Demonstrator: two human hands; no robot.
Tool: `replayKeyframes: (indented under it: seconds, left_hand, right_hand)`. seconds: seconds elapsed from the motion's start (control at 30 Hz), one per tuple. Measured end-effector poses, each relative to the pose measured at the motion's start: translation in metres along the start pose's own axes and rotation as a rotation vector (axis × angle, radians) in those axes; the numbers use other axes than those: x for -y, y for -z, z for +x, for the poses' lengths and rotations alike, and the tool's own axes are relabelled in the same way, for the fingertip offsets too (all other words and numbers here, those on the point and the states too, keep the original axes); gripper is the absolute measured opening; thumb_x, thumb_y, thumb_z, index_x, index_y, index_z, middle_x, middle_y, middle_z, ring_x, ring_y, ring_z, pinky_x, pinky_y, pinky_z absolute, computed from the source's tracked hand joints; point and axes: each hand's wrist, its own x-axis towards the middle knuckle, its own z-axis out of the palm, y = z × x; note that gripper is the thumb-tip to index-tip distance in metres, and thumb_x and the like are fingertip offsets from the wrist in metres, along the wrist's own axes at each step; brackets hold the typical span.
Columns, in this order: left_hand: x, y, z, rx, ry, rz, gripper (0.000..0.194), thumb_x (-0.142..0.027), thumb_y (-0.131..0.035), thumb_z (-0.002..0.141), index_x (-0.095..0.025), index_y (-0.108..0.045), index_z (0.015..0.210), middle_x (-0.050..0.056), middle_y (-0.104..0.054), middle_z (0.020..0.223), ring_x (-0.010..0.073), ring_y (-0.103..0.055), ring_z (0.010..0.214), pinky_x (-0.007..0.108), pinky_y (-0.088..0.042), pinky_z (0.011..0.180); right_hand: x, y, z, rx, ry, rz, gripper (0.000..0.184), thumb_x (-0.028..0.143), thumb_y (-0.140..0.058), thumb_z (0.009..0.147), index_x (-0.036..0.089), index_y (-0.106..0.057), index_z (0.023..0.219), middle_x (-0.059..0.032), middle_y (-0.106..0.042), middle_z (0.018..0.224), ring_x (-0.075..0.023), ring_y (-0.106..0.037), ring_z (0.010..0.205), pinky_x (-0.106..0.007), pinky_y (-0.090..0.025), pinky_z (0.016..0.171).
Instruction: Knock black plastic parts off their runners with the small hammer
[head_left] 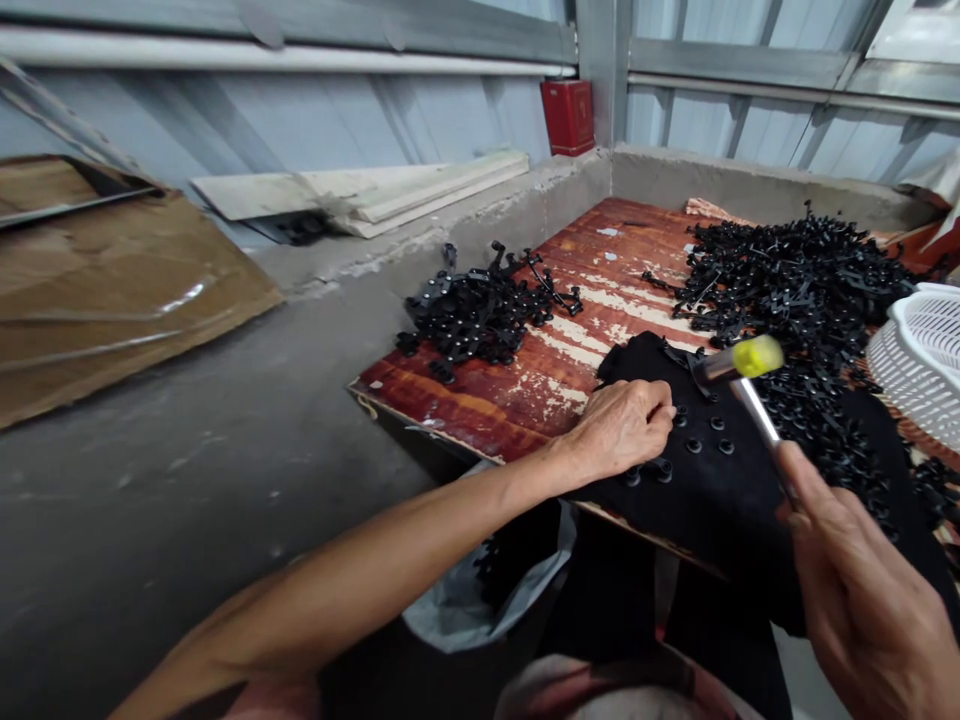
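My right hand is wrapped round the handle of a mallet with a metal head and a yellow face. The mallet's head is raised a little above a black cloth on the table. My left hand rests on the cloth with its fingers curled closed; whatever they may hold is hidden. Small round black plastic pieces lie on the cloth just right of my left hand, and a black link-like part lies partly behind the mallet head.
On the worn red-brown tabletop are a smaller pile of black parts and a large heap. A white plastic basket stands at the right. Below the edge hangs an open pale bag. Boards and a red tin sit along the wall.
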Motion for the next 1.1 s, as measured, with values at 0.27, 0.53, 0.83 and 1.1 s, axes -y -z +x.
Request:
replayKeyframes:
  seconds: [0.27, 0.53, 0.83, 1.1]
  left_hand:
    - [0.002, -0.005, 0.001, -0.017, -0.027, 0.077, 0.024, -0.024, -0.043, 0.086, -0.019, -0.065, 0.08, 0.002, -0.064, 0.062, 0.0165, -0.06, 0.059, 0.026, -0.036, 0.056]
    - [0.005, -0.012, -0.001, -0.046, -0.059, 0.199, 0.026, -0.026, -0.039, 0.088, -0.02, -0.065, 0.085, 0.006, -0.069, 0.072, 0.0222, -0.067, 0.072, 0.03, -0.044, 0.064]
    - [0.002, -0.007, -0.002, 0.01, -0.071, 0.233, 0.027, -0.028, -0.037, 0.089, -0.021, -0.062, 0.092, 0.006, -0.067, 0.071, 0.0228, -0.065, 0.07, 0.031, -0.045, 0.064]
    - [0.016, 0.004, 0.007, -0.104, 0.009, -0.255, 0.023, -0.029, -0.041, 0.088, -0.017, -0.047, 0.106, -0.001, -0.054, 0.073, 0.0124, -0.052, 0.061, 0.025, -0.042, 0.06]
  right_hand:
    - [-0.004, 0.007, -0.006, 0.102, 0.035, -0.131, 0.065, 0.01, -0.035, 0.093, 0.028, -0.018, 0.154, -0.0093, -0.059, 0.1, -0.0159, -0.062, 0.052, -0.023, -0.048, 0.037]
    - [-0.003, 0.004, -0.005, 0.115, 0.078, -0.167, 0.066, 0.008, -0.034, 0.092, 0.023, -0.016, 0.154, -0.0097, -0.059, 0.099, -0.0172, -0.063, 0.054, -0.023, -0.05, 0.039]
    - [-0.006, 0.005, -0.005, 0.159, 0.071, -0.239, 0.068, 0.007, -0.033, 0.093, 0.027, -0.012, 0.154, -0.0068, -0.059, 0.096, -0.0178, -0.064, 0.055, -0.024, -0.05, 0.038]
    - [0.0, -0.004, -0.015, -0.084, -0.159, 0.189, 0.049, 0.023, -0.045, 0.098, 0.033, -0.038, 0.145, -0.0073, -0.055, 0.13, -0.0237, -0.059, 0.11, -0.036, -0.052, 0.088]
